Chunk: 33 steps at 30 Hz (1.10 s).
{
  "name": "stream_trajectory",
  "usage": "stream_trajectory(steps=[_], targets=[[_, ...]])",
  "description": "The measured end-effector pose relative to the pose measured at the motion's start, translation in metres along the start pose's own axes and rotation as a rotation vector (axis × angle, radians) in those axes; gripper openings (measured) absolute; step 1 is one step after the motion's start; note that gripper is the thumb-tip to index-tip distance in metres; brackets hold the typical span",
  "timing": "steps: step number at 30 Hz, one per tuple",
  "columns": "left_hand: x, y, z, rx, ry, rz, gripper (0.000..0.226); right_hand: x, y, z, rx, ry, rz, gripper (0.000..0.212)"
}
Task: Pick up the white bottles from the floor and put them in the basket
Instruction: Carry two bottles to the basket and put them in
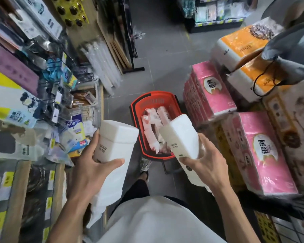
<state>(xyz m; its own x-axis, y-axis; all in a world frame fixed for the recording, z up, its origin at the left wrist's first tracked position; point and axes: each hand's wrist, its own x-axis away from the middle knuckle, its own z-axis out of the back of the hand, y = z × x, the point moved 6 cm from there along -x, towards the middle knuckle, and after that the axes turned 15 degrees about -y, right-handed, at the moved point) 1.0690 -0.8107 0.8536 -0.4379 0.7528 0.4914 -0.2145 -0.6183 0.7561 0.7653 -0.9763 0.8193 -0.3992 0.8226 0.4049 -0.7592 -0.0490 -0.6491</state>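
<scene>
Grey tiled floor (158, 55), red basket (137, 109) on it, tissue packs (209, 92) beside

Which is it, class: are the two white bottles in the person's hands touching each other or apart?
Apart. The head view shows the left hand's bottle and the right hand's bottle with the red basket visible between them.

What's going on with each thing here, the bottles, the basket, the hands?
Left hand: closed around a white bottle.
Left bottle: held up, off the floor.
Right hand: closed around another white bottle.
Right bottle: held tilted over the basket, not yet in.
Basket: on the floor, open, partly filled with bottles.
Bottles in basket: lying on their sides.
</scene>
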Motion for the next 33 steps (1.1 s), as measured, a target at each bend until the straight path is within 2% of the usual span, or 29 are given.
stream_trajectory(steps=[10, 14, 18, 21, 26, 30, 33], targets=[[-0.185, 0.044, 0.007, -0.089, -0.125, 0.016, 0.115, -0.109, -0.028, -0.005, -0.144, 0.033, -0.176, 0.087], [-0.246, 0.045, -0.006, -0.098, -0.21, 0.019, 0.121, -0.146, -0.019, -0.02, -0.239, 0.007, -0.266, 0.089], [-0.299, 0.031, -0.035, -0.078, -0.276, 0.081, 0.116, -0.191, 0.006, -0.043, -0.267, -0.041, -0.342, 0.092], [-0.358, 0.009, -0.077, -0.006, -0.323, 0.15, 0.097, -0.237, 0.034, -0.064, -0.329, -0.074, -0.418, 0.084], [-0.445, -0.043, -0.145, 0.035, -0.283, 0.335, 0.104, -0.325, 0.074, -0.09, -0.257, -0.184, -0.51, 0.071], [-0.512, -0.083, -0.191, 0.059, -0.265, 0.432, 0.105, -0.405, 0.112, -0.118, -0.15, -0.23, -0.496, 0.07], [-0.557, -0.122, -0.216, 0.032, -0.246, 0.478, 0.114, -0.461, 0.143, -0.144, -0.102, -0.232, -0.505, 0.065]])
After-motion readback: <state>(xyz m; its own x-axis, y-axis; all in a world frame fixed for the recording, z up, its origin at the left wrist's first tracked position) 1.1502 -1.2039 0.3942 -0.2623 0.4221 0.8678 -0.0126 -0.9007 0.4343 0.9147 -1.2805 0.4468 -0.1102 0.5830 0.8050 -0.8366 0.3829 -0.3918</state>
